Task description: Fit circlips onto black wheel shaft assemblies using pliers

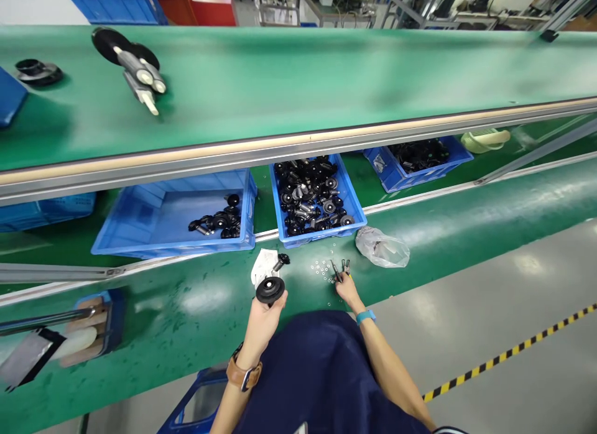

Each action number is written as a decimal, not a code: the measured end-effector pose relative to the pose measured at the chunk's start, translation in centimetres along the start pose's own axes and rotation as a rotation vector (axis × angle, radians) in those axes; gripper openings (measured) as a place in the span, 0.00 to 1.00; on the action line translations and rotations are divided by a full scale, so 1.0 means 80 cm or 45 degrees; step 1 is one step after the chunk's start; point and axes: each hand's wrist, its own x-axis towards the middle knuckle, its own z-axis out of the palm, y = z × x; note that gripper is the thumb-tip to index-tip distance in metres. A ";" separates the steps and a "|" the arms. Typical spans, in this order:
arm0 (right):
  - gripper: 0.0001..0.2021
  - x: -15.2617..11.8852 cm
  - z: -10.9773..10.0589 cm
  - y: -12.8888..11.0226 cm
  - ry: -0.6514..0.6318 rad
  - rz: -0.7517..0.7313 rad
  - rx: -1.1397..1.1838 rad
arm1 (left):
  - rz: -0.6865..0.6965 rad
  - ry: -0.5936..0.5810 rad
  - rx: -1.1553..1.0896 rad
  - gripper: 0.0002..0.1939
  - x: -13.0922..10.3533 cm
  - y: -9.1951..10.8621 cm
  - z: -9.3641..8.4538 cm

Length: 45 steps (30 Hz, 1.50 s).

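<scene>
My left hand (265,317) is closed around a black round disc-shaped part (270,289), its flat face turned up. Just beyond it, a small black part with a grey shaft (280,262) lies by a crumpled white cloth or paper (263,266). My right hand (347,289) is closed on what look like slim pliers (336,272), their tips pointing away from me. Another small tool (346,265) shows beside the fingers; I cannot tell whether it is held. Several small pale rings (321,269) are scattered on the green bench left of the pliers.
Blue bins (318,238) (175,250) (396,180) of black parts stand behind the bench. A clear plastic bag (382,247) lies right. A green conveyor (280,86) with metal edge runs above, carrying black-and-grey parts (135,67). A blue-based fixture (112,322) stands left.
</scene>
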 end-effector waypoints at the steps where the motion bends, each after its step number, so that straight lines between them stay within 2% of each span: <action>1: 0.17 0.003 0.003 -0.005 0.001 -0.002 -0.081 | 0.001 -0.003 0.001 0.21 -0.002 0.003 0.002; 8: 0.17 -0.010 0.020 -0.024 0.022 0.013 -0.607 | -0.032 -0.001 0.004 0.21 -0.007 0.004 0.004; 15: 0.17 -0.015 0.027 -0.026 0.028 -0.029 -0.795 | -0.059 0.001 -0.008 0.21 -0.007 0.006 0.008; 23: 0.18 -0.014 0.024 -0.022 0.058 -0.052 -0.762 | -0.057 -0.040 0.069 0.21 -0.010 0.015 0.012; 35: 0.17 -0.014 0.029 -0.028 0.012 -0.030 -0.657 | -0.058 -0.030 0.052 0.21 -0.012 0.013 0.017; 45: 0.16 0.001 0.019 -0.024 0.004 -0.027 -0.375 | -0.014 -0.115 0.144 0.20 -0.006 0.000 0.019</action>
